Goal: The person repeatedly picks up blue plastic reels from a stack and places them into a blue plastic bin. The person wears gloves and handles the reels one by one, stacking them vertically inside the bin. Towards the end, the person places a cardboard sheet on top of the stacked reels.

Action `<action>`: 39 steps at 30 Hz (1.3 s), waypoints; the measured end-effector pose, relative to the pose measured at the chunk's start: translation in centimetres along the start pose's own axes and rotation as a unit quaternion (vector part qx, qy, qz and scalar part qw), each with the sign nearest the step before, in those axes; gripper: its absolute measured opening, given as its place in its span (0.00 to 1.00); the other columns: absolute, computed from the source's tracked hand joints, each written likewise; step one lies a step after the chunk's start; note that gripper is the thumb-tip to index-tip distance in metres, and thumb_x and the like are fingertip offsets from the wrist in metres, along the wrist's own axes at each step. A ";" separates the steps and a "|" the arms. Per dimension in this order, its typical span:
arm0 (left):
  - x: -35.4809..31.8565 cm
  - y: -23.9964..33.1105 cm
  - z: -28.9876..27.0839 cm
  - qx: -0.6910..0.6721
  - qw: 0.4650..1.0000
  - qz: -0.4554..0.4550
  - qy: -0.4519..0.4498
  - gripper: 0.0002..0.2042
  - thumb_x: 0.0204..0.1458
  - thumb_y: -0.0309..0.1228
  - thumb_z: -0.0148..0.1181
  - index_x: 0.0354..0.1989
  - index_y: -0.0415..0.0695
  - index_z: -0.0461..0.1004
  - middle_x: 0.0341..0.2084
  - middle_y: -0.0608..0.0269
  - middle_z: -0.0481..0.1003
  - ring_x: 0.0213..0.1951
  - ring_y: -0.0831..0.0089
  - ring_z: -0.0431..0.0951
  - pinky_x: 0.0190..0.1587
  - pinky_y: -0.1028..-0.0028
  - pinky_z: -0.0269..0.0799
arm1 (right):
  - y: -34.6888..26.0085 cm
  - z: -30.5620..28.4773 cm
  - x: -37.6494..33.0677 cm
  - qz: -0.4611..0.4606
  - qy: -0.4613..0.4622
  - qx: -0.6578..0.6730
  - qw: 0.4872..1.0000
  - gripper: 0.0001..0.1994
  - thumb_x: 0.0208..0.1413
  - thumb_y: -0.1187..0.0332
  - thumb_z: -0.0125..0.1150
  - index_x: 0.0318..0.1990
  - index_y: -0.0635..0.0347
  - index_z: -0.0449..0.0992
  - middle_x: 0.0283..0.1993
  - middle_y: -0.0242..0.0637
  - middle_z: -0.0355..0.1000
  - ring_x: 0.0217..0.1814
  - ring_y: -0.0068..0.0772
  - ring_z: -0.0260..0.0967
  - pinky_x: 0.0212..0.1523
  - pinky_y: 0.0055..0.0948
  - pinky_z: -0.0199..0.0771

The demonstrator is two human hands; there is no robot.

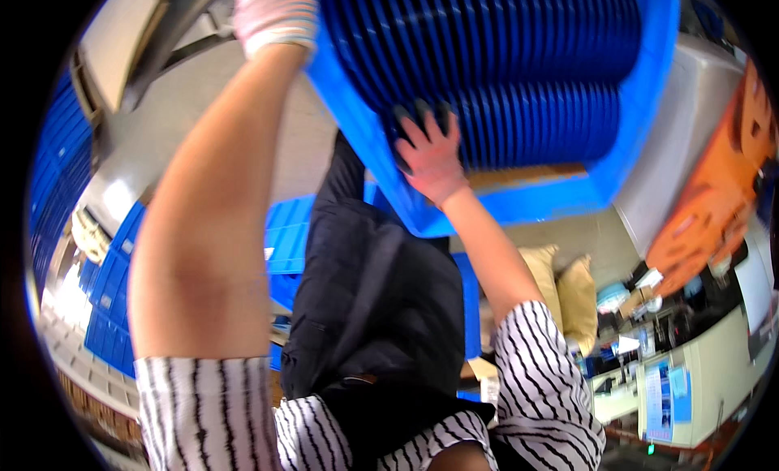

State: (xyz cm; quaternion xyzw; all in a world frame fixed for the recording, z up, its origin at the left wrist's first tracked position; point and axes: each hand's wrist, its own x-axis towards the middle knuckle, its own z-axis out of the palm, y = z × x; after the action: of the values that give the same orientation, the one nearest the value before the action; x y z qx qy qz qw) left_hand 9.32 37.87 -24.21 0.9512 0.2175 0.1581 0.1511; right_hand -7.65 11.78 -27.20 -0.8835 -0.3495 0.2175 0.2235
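A large bright blue plastic bin [649, 90] stands before me, tilted in view. Inside lie two rows of thin, dark blue, round-edged pieces [535, 126] packed side by side on edge; I cannot tell exactly what kind they are. My right hand [434, 159], in a pinkish glove with dark fingertips, has its fingers spread and touches the left end of the nearer row. My left hand [276, 17], in a pale striped-cuff glove, is at the bin's left edge. Its fingers are blurred and partly cut off by the frame, so its hold on the rim is unclear.
Blue crates [118, 292] are stacked at the left, and another blue crate [288, 236] sits by my leg. To the right are an orange panel [706, 211], tan sacks [576, 301] and a cluttered workbench [625, 341]. Brown cardboard [527, 177] shows in the bin's bottom.
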 end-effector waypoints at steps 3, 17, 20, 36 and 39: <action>0.2 1.0 -0.8 -0.043 0.999 -0.012 -0.005 0.25 0.50 0.18 0.51 0.59 0.42 0.63 0.48 0.46 0.71 0.51 0.52 0.71 0.57 0.64 0.65 | -0.5 -0.8 0.4 -0.015 0.040 0.019 0.999 0.14 0.45 0.59 0.64 0.40 0.50 0.77 0.62 0.39 0.65 0.68 0.54 0.55 0.64 0.66 0.46; 1.0 0.9 -1.7 -0.136 0.990 -0.025 -0.031 0.24 0.50 0.22 0.54 0.57 0.45 0.63 0.51 0.46 0.68 0.50 0.45 0.72 0.51 0.58 0.71 | -8.3 -7.4 10.0 0.064 0.309 0.068 0.946 0.28 0.48 0.60 0.67 0.57 0.54 0.66 0.69 0.54 0.49 0.71 0.72 0.42 0.66 0.66 0.46; 0.7 -0.5 -1.6 -0.167 0.981 -0.023 -0.096 0.26 0.49 0.25 0.57 0.60 0.44 0.62 0.54 0.46 0.66 0.51 0.47 0.71 0.54 0.58 0.70 | -11.8 -10.1 14.8 0.017 0.286 0.076 0.955 0.30 0.43 0.64 0.68 0.57 0.52 0.67 0.69 0.52 0.50 0.71 0.70 0.42 0.66 0.66 0.46; 6.9 -14.8 -13.6 -0.330 0.942 -0.022 -0.062 0.19 0.55 0.21 0.56 0.56 0.41 0.68 0.44 0.48 0.76 0.44 0.58 0.78 0.48 0.68 0.74 | -13.3 -17.6 45.2 0.279 0.293 0.104 0.909 0.52 0.39 0.44 0.70 0.67 0.66 0.53 0.60 0.49 0.65 0.65 0.48 0.58 0.64 0.43 0.56; 13.6 -14.0 -13.4 -0.339 0.938 -0.074 -0.010 0.21 0.54 0.24 0.58 0.58 0.41 0.67 0.45 0.46 0.76 0.49 0.54 0.77 0.50 0.67 0.73 | -15.2 -20.8 46.1 0.321 0.209 0.486 0.786 0.44 0.45 0.70 0.68 0.71 0.51 0.51 0.53 0.47 0.71 0.55 0.38 0.69 0.52 0.31 0.70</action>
State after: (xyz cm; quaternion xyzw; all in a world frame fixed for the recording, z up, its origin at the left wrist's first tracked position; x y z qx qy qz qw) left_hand 10.94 59.10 -13.90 0.8261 0.2193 0.2015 0.4784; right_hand 26.16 49.63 -12.63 -0.7431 0.1615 0.2278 0.6081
